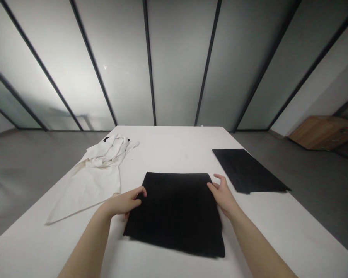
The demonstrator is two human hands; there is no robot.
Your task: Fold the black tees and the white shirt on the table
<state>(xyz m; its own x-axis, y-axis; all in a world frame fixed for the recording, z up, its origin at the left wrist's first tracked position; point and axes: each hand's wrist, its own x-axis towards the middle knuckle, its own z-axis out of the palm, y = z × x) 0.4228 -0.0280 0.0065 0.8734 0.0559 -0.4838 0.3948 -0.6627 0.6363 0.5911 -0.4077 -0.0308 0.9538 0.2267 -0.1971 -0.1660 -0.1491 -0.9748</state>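
Note:
A black, flat piece of fabric (175,214), roughly rectangular, is in front of me at the near middle of the table. Its near edge looks layered, as if the cloth is folded. My left hand (130,200) grips its left edge, thumb and forefinger bent over the top and the other fingers partly hidden below. At the upper right edge, my right hand (222,193) pinches the fabric with the thumb on top, while one finger stands away from it. What the fingers do underneath is hidden.
On the left of the white table (168,146) lies a heap of white cloth (101,170), crumpled at the back, with a strap-like end. Another flat black fabric piece (246,170) lies at the right edge. A wooden cabinet (324,133) stands beyond, before frosted panels.

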